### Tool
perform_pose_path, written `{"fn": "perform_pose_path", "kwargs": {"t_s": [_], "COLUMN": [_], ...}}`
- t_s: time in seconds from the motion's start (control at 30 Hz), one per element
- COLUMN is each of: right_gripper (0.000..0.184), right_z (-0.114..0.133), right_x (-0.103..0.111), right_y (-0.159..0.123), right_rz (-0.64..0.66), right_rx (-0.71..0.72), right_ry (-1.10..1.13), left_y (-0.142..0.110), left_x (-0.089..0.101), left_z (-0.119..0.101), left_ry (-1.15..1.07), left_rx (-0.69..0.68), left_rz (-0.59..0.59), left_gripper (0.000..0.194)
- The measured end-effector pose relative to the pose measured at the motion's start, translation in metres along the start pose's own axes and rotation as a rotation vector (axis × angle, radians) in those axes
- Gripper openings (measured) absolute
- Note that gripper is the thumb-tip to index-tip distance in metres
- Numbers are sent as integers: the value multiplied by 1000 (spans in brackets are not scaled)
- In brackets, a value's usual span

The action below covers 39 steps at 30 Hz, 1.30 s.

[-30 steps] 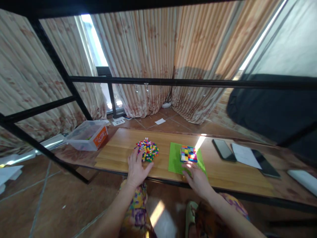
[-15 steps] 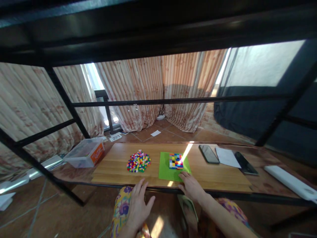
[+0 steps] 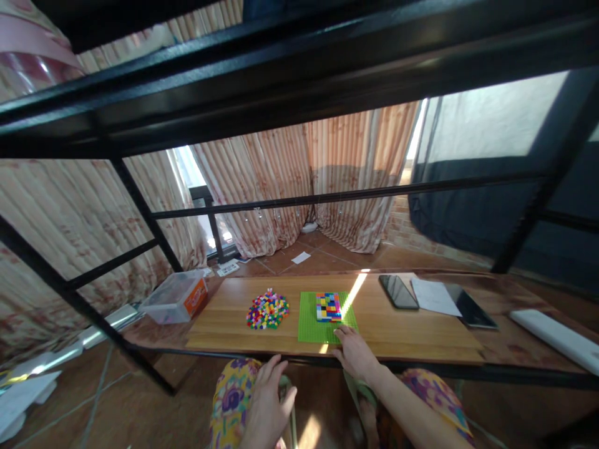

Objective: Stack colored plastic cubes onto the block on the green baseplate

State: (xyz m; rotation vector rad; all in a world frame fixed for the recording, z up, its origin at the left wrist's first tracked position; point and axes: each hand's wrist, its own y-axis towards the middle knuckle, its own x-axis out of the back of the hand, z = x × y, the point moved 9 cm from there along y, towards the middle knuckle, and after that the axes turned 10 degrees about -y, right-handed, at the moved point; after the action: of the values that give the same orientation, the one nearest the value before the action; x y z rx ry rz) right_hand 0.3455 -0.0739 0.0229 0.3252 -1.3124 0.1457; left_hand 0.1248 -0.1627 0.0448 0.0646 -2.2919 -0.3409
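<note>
Left hand (image 3: 270, 400) has withdrawn from the brick pile (image 3: 267, 311).

the far side is closed off by pleated, reddish-patterned curtains (image 3: 276, 174), parted at the left where a bright window (image 3: 187, 167) is partly exposed. the floor (image 3: 154, 418) is laid with brown tiles divided by pale joints. a brick-patterned strip (image 3: 399, 226) is seen to the right of the curtains. the wood-topped table (image 3: 384, 337) is framed by black metal bars (image 3: 421, 189) and is crossed by a strip of sunlight (image 3: 354, 292).
</note>
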Motion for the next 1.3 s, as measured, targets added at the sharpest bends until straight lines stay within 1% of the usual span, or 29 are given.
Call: {"fn": "perform_pose_path", "kwargs": {"t_s": [0.13,0.27,0.33,0.37,0.43,0.5,0.53,0.6,0.67,0.73,0.8,0.87,1.0,1.1,1.3], "right_gripper": [41,40,33,28,27,24,22,23,27,30,32,33,32,34,38], "right_z": [6,7,-2,-11,-41,-67,-79,-94,-98,-95,-91,-89,-91,-92,-88], "right_x": [-4,-8,-4,-1,12,25,29,25,12,-4,-18,-25,-30,-33,-38], "right_y": [2,6,14,20,37,59,69,89,104,111,114,116,119,118,115], "right_rz": [13,50,59,57,-13,-138,-205,-239,-235,-207,-177,-155,-100,-81,-55], "right_rx": [14,30,2,-41,-219,-310,-354,-384,-388,-396,-424,-459,-491,-478,-459], "right_ry": [-11,30,102,147,239,387,469,535,594,679,775,835,900,912,953], "left_y": [20,54,78,92,124,158,174,201,218,226,227,225,220,220,219], "left_x": [-5,-19,-29,-33,-39,-47,-52,-65,-79,-89,-97,-104,-113,-117,-120], "left_z": [-10,-23,-28,-30,-30,-24,-17,-4,2,4,4,3,4,8,9], "left_ry": [-13,-44,-68,-83,-134,-221,-264,-336,-431,-526,-583,-599,-599,-631,-691], "left_rx": [-1,-75,-111,-123,-122,-64,7,141,217,253,272,283,303,322,354], "left_rz": [53,128,164,165,128,105,85,97,127,157,185,212,234,232,234], "left_gripper": [46,54,54,53,48,41,39,35,35,35,36,38,37,38,37]}}
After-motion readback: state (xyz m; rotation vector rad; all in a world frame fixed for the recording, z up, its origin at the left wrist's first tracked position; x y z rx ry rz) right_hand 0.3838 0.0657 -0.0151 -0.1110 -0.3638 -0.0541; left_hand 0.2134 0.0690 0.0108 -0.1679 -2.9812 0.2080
